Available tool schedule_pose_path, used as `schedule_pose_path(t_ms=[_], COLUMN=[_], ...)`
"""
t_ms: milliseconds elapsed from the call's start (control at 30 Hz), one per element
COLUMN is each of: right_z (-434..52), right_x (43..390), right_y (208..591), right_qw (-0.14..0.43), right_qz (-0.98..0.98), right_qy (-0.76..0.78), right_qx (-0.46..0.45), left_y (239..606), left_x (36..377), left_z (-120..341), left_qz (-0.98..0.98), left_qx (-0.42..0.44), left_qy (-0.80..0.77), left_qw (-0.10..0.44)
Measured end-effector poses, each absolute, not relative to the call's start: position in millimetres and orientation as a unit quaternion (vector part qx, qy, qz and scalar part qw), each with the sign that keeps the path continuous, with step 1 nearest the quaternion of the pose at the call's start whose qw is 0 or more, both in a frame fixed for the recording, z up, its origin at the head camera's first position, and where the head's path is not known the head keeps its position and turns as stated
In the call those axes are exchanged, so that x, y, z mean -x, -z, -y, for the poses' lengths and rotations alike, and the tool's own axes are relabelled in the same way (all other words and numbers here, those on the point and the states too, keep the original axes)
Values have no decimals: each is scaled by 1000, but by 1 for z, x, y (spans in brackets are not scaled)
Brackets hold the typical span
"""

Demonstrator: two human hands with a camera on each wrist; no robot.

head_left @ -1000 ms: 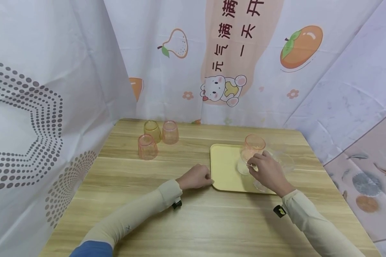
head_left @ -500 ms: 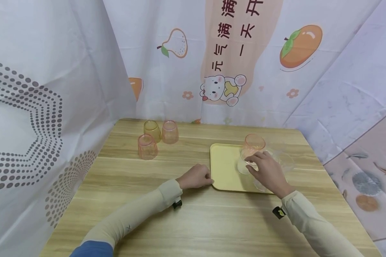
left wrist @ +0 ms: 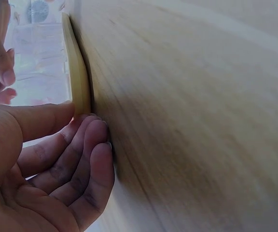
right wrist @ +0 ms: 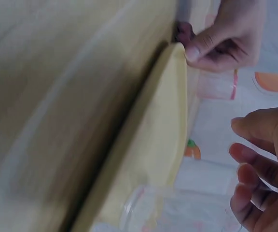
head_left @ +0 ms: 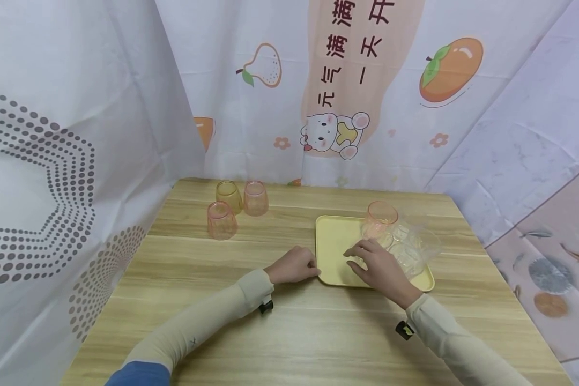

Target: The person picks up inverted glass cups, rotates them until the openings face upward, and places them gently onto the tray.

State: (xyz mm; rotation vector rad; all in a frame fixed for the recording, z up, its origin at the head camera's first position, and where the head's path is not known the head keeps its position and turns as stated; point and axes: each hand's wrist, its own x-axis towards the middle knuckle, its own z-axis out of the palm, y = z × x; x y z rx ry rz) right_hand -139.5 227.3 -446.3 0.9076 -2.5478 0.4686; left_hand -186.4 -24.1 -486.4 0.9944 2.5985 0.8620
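In the head view, my left hand (head_left: 294, 265) pinches the near-left corner of a yellow tray (head_left: 330, 249). The left wrist view shows the thumb on the tray's rim and the fingers curled below it. Over the tray's near part hovers my right hand (head_left: 381, 271), thumb and fingers apart with nothing between them. A pinkish-orange glass (head_left: 382, 214) stands at the tray's back. Beside it, clear glassware (head_left: 407, 252) crowds the right side; its outlines overlap and are hard to separate. A clear glass (right wrist: 177, 208) shows below my right hand in the right wrist view.
At the table's back left stand two pink glasses, the nearer pink glass (head_left: 222, 221) and the farther pink glass (head_left: 255, 198), with a yellow glass (head_left: 229, 196) beside them. A printed curtain (head_left: 255, 134) hangs behind the wooden table (head_left: 270, 332).
My right hand has let go of a clear glass, opened its fingers and moved left and toward me over the tray. The left hand has stayed at the tray corner.
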Motion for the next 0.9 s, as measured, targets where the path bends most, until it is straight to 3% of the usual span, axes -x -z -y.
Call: schedule_pose_path(t_ms=[900], right_z=[-183], right_x=[120], right_y=[487], right_qw=[109], right_qz=[927], right_qy=[-161], right_qx=[-320], left_y=[484], left_x=[184], left_z=[23], left_qz=[-893], left_qx=[-334], left_qy=[-279], left_qw=[119])
